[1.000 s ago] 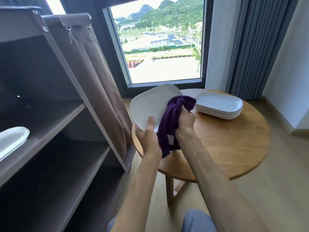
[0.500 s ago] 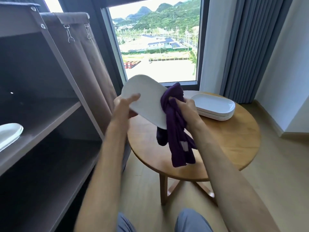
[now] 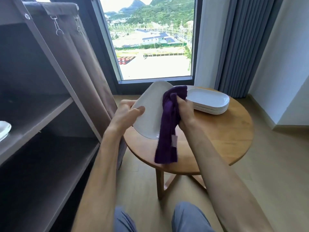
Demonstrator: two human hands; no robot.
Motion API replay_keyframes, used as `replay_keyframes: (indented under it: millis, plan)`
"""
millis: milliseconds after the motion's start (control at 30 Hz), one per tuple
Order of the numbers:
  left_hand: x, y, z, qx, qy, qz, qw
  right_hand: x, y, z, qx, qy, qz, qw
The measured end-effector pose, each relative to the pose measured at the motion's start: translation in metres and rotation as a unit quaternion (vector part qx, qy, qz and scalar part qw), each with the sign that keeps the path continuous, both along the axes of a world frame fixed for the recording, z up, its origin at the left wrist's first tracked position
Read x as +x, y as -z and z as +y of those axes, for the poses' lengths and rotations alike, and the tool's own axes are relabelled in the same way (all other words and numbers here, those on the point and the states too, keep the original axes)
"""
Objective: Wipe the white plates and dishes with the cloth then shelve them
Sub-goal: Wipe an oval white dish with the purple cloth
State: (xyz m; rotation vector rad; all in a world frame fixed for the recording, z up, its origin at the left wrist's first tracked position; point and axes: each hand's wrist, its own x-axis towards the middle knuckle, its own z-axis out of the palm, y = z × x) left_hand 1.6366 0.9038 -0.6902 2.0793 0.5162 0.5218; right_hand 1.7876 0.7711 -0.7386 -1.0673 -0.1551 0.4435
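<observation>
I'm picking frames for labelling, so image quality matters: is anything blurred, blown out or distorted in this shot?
Head view: the lower end of the purple cloth is smeared by motion; the held plate and the stacked plates are sharp; the window is bright, its pale ground near washed out; the shelf unit sits in dim shade; wide-angle bending bows the shelf's frame.

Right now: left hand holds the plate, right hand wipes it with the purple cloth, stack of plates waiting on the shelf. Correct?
Not quite. The head view shows the stack of plates on the round wooden table, not the shelf. The rest holds: left hand holds the plate, right hand wipes with the purple cloth.
</observation>
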Motion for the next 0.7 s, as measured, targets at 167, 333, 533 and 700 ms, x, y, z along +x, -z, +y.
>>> replay_keyframes:
  millis: [167,333,533,700]
  plan:
    - [0.006,0.001,-0.016,0.221,-0.096,0.126,0.962,0.010,-0.007,0.000,-0.067,0.048,-0.004,0.997]
    - [0.015,0.031,-0.053,0.461,0.004,0.173,0.871,0.016,-0.011,-0.003,-0.065,0.076,0.050,0.994]
    - [0.026,0.034,-0.035,0.409,-0.002,0.149,0.900,0.013,-0.024,-0.019,-0.026,-0.043,0.016,0.999]
    - [0.027,0.027,-0.027,0.327,0.028,0.121,0.937,0.006,-0.040,-0.031,-0.083,-0.078,-0.084,0.990]
